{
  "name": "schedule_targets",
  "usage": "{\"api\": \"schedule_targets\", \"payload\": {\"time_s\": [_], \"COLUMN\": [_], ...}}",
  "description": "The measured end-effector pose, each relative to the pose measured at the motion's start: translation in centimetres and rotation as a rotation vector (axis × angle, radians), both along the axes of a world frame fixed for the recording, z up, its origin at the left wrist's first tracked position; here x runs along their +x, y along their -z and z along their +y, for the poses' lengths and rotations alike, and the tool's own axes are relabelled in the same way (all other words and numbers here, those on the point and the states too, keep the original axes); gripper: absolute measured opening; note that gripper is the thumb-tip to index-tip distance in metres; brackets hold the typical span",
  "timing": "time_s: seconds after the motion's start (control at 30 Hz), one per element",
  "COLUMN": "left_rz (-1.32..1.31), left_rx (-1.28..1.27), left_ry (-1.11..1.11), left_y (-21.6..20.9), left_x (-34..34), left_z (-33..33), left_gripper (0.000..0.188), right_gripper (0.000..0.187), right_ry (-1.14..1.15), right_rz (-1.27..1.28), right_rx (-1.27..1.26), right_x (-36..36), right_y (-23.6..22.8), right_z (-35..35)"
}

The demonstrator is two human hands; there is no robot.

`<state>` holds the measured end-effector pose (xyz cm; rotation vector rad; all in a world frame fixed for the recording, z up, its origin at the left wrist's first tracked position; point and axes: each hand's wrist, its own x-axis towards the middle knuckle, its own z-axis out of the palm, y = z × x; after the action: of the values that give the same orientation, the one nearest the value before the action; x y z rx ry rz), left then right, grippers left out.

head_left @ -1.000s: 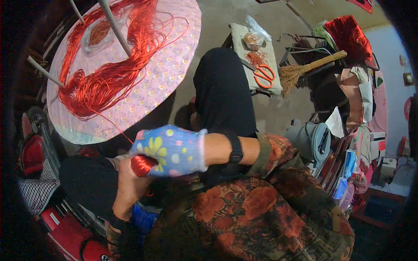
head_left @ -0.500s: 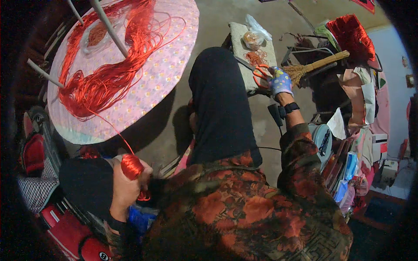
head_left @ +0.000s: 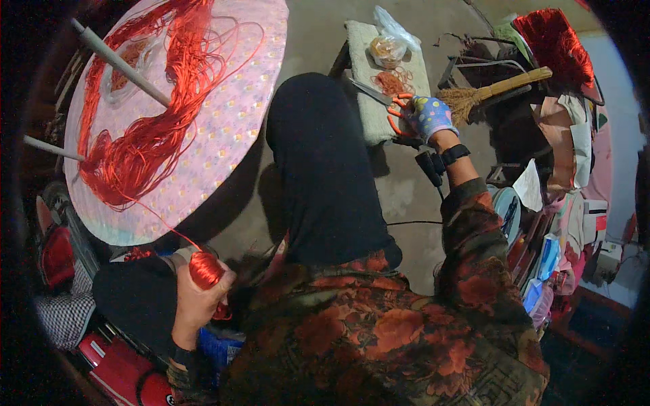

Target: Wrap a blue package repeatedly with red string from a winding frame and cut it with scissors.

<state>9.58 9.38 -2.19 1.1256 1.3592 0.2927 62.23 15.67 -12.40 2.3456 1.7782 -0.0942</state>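
In my left hand (head_left: 202, 298) sits a wound ball of shiny red cord (head_left: 206, 271), fingers wrapped round it. A single strand runs from it up to a large loose skein of red cord (head_left: 128, 166) on a round table with a pink patterned cover (head_left: 227, 128). My right hand (head_left: 433, 119), in a purple dotted glove, is closed at the orange handles of a pair of scissors (head_left: 395, 108). Their blades point away to the left over a bench with a pale fleecy top (head_left: 361, 47). The glove hides part of the grip.
Grey rods (head_left: 122, 62) stand up around the skein. A clear plastic bag (head_left: 396, 34) and loose orange-red loops (head_left: 394, 82) lie on the bench. A straw broom (head_left: 484, 96) is to its right, with red shiny material (head_left: 555, 47) beyond. Bags and folded cloth crowd the right side.
The view has shifted and turned slightly, so the table sits farther left. My right hand stays at the scissors' handles; my left hand still holds the red cord ball.
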Motion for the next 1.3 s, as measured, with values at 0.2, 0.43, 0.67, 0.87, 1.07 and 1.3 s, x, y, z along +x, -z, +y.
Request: {"api": "schedule_targets", "payload": {"time_s": [0.2,0.43,0.67,0.87,1.07,1.3], "left_rz": [0.077,0.081,0.098,0.111,0.083,0.097], "left_rx": [0.015,0.004,0.035,0.065,0.023,0.071], "left_ry": [-0.066,-0.085,-0.038,-0.035,-0.018,-0.048], "left_y": [0.1,0.4,0.2,-0.5,0.0,0.0], "left_x": [0.6,0.6,1.0,1.8,1.2,1.0], "left_z": [0.1,0.7,0.9,1.2,1.2,1.0], "left_gripper": [0.013,0.013,0.012,0.011,0.012,0.014], "right_gripper": [0.016,0.020,0.027,0.029,0.028,0.026], "right_ry": [-0.023,0.173,0.302,0.356,0.269,0.354], "right_rz": [0.007,0.171,0.388,0.229,0.070,0.257], "right_rx": [0.094,0.209,0.091,0.307,0.243,0.304], "right_x": [-1.0,-2.7,-2.0,1.1,1.6,3.0], "right_y": [-0.8,1.5,0.0,1.0,1.6,2.9], "right_z": [-1.7,-5.1,-4.2,-2.4,0.4,0.4]}}
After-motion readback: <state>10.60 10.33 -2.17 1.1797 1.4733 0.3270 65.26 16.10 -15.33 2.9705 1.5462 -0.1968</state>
